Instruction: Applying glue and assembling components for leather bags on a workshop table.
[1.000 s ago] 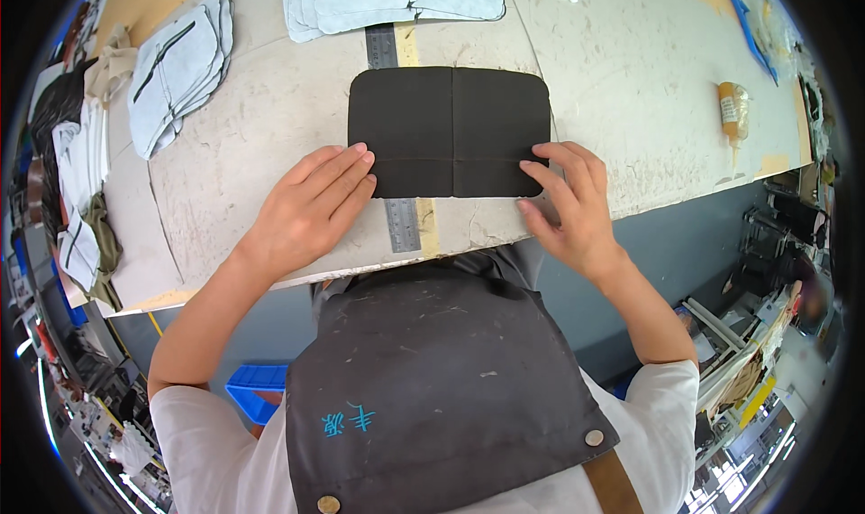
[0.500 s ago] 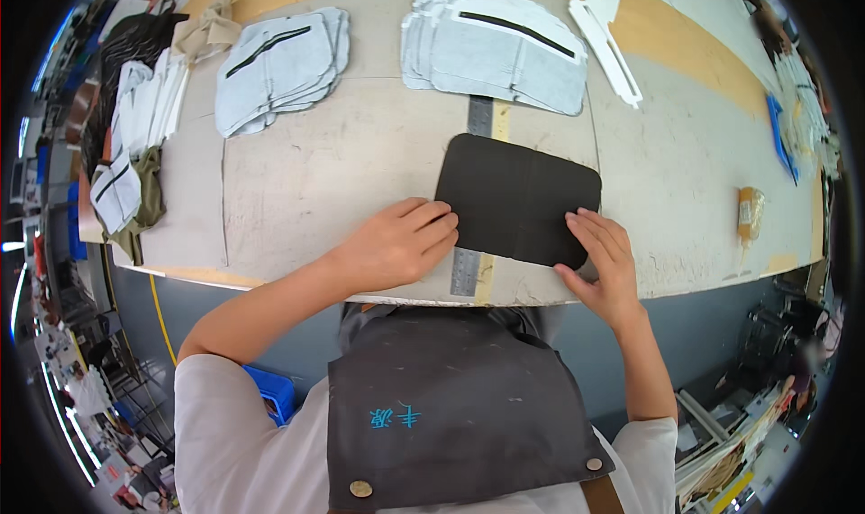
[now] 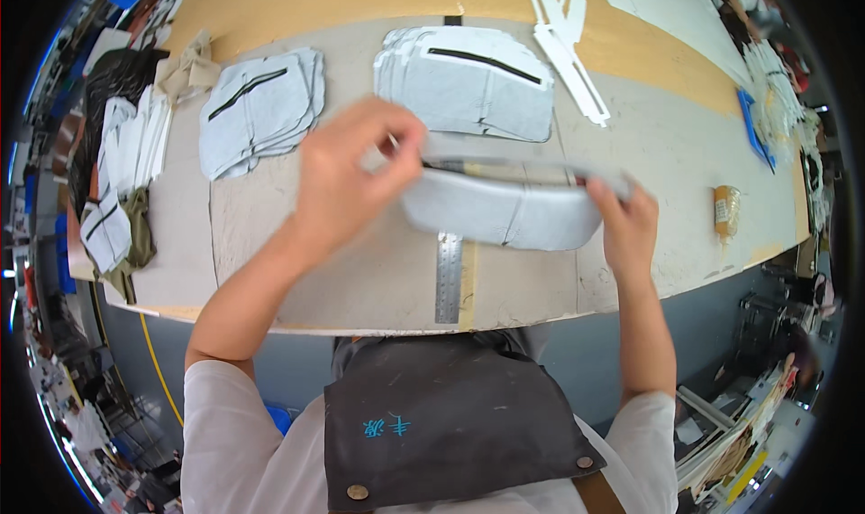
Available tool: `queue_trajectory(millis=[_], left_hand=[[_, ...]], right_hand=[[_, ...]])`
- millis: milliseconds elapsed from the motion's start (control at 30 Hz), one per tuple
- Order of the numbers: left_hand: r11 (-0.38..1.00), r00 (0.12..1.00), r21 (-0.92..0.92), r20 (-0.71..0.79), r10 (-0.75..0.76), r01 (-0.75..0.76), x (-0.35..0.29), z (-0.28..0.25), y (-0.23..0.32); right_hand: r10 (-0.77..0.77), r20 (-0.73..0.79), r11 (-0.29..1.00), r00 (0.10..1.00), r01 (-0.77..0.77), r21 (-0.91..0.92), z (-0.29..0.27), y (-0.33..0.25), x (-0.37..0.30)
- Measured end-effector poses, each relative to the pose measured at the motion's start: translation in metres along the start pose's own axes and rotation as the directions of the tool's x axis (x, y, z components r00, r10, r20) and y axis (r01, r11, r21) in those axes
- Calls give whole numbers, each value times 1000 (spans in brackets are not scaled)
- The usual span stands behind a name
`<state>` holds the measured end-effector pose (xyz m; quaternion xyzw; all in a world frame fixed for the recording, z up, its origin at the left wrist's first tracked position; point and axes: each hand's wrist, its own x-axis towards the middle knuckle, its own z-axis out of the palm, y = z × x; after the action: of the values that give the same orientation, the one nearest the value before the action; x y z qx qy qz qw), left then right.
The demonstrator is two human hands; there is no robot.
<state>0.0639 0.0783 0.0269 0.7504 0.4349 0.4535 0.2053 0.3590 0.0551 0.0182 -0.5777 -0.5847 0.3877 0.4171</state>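
I hold a grey fabric panel (image 3: 505, 209) lifted off the worktable (image 3: 360, 271), its pale underside facing me. My left hand (image 3: 356, 176) pinches its left upper corner. My right hand (image 3: 626, 221) grips its right edge. The panel is blurred by motion. Below it a steel ruler (image 3: 448, 275) lies on the table, pointing toward me. Just beyond the panel sits a stack of grey panels with a black zipper (image 3: 468, 81).
A second stack of grey zippered panels (image 3: 261, 109) lies at the left, with dark and white fabric pieces (image 3: 117, 172) further left. White cut strips (image 3: 568, 45) lie at the back. A small orange bottle (image 3: 725, 209) and a blue tool (image 3: 752, 127) sit at the right.
The panel lay flat, dark side up, under both hands. Now both hands have lifted and turned it over, showing its pale side. The view has tilted further up the table.
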Motion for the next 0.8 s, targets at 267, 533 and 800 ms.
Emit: queue_trajectory(millis=[267,533,800], left_hand=[[848,929,389,233,288,-360,41,42,-46],[832,910,451,389,142,-323,42,85,-74],[981,882,-27,443,-163,195,33,130,-21]], right_hand=[[66,5,997,998,-65,-40,25,40,163],[-68,-45,650,997,10,-760,-9,78,169],[236,64,967,970,-241,78,-39,47,117]])
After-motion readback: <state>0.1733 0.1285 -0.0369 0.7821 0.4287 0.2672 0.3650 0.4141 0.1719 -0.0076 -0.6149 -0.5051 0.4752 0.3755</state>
